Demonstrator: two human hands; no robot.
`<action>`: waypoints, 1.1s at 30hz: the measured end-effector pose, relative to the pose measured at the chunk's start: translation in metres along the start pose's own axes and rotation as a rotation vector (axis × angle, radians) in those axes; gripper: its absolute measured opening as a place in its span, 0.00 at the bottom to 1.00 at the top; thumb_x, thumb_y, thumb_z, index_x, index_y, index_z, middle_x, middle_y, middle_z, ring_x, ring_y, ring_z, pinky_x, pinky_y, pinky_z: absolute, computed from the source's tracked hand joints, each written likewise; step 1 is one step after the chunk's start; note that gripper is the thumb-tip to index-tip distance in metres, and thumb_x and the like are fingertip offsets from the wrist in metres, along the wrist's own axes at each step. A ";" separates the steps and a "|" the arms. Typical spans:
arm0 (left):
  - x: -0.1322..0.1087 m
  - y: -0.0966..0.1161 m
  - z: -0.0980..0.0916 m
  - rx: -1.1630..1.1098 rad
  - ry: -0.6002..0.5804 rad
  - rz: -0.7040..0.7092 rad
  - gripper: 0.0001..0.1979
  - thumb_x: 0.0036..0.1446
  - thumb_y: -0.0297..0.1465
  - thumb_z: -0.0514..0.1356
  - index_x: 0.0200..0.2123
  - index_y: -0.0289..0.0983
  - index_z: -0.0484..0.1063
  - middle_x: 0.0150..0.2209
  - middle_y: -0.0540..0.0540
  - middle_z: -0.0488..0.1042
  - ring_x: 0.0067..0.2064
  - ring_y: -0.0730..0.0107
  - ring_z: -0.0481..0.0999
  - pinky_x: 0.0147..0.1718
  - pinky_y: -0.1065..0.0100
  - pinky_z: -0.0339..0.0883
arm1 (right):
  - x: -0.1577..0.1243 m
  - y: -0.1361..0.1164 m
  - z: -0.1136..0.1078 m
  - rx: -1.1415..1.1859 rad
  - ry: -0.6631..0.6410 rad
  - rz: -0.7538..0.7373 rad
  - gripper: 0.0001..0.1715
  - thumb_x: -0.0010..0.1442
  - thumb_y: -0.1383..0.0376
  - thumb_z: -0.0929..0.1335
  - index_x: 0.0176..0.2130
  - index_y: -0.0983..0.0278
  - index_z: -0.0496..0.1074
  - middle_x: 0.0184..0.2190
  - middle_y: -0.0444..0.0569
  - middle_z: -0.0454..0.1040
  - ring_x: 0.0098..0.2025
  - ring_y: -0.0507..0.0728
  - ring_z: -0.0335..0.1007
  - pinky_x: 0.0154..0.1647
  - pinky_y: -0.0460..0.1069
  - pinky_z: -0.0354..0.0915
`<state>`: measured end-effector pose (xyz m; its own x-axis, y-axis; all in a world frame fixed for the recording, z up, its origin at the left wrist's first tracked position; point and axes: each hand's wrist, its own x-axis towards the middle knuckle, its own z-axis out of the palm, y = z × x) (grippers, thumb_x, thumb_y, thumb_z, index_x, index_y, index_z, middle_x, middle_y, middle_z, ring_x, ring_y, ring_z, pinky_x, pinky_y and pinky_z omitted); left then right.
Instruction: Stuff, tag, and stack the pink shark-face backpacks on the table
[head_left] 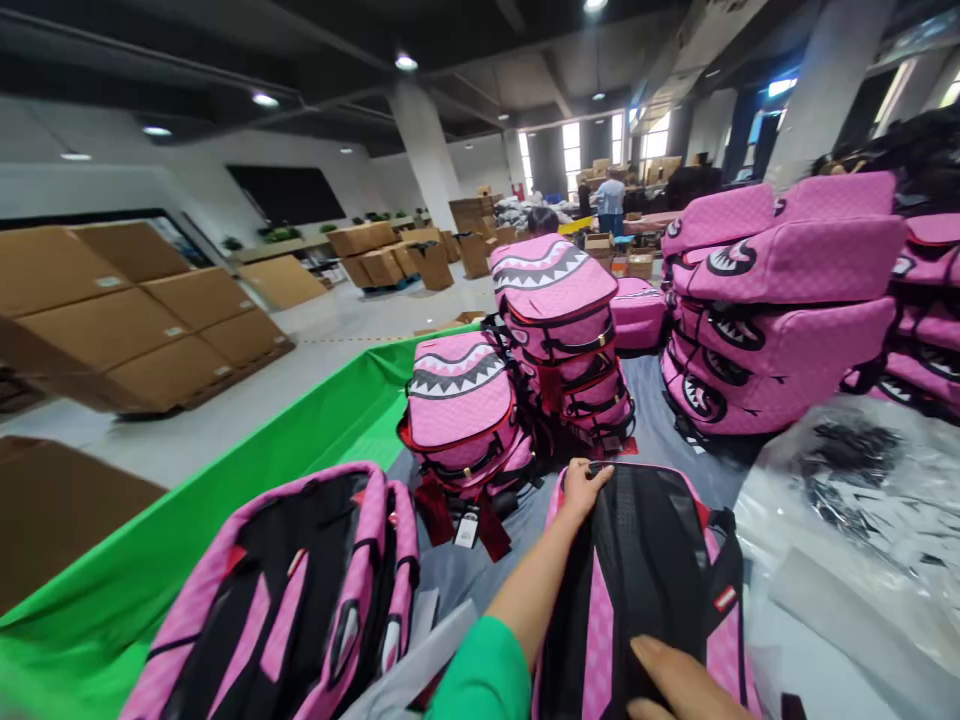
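- A pink and black bag point(660, 560) lies by the near edge of the table point(646, 390), with its back and straps facing up.
- Its long way runs from the near edge toward the far edge. Its low end goes out of view.
- The left hand point(589, 487) is at the bag's top end, on the far side. Its fingers are curled tight on the top, by the grab loop.
- The right hand point(686, 685) is over the lower back, so it is nearer to the bottom end. A finger and thumb show apart. I cannot tell if they touch the bag.
- Near the table's near left corner are two more bags point(352, 580), just beside the green cloth point(322, 420) on the left edge.
- Past the left hand stand a short pile point(459, 400) and a tall pile point(555, 300).
- Clear plastic point(862, 520) lies on the right side.
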<state>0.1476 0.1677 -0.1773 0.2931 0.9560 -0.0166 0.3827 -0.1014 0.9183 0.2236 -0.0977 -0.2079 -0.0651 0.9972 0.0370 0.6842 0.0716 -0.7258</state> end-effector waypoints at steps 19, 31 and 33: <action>-0.049 -0.011 0.128 0.169 -0.624 0.566 0.45 0.54 0.29 0.65 0.72 0.43 0.51 0.73 0.41 0.56 0.74 0.52 0.52 0.71 0.46 0.47 | 0.074 0.069 -0.129 -0.092 0.557 0.317 0.23 0.54 0.41 0.66 0.33 0.56 0.69 0.25 0.45 0.79 0.29 0.62 0.80 0.29 0.51 0.69; -0.034 0.000 0.130 0.116 -0.617 0.374 0.58 0.46 0.31 0.69 0.75 0.43 0.41 0.71 0.36 0.58 0.69 0.40 0.59 0.66 0.39 0.56 | 0.008 -0.017 -0.113 -0.179 0.691 0.037 0.18 0.63 0.47 0.69 0.37 0.58 0.72 0.23 0.39 0.75 0.17 0.49 0.69 0.21 0.42 0.67; -0.042 0.016 0.113 0.124 -0.600 0.525 0.58 0.49 0.35 0.70 0.75 0.41 0.38 0.74 0.33 0.49 0.73 0.41 0.50 0.68 0.38 0.50 | 0.000 -0.009 -0.128 -0.156 0.701 0.130 0.24 0.59 0.41 0.69 0.36 0.58 0.75 0.23 0.40 0.77 0.17 0.50 0.70 0.20 0.42 0.68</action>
<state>0.2403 0.0951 -0.2068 0.8686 0.4679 0.1632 0.1485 -0.5599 0.8151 0.3107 -0.0956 -0.1133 0.4686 0.7738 0.4262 0.7535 -0.0983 -0.6500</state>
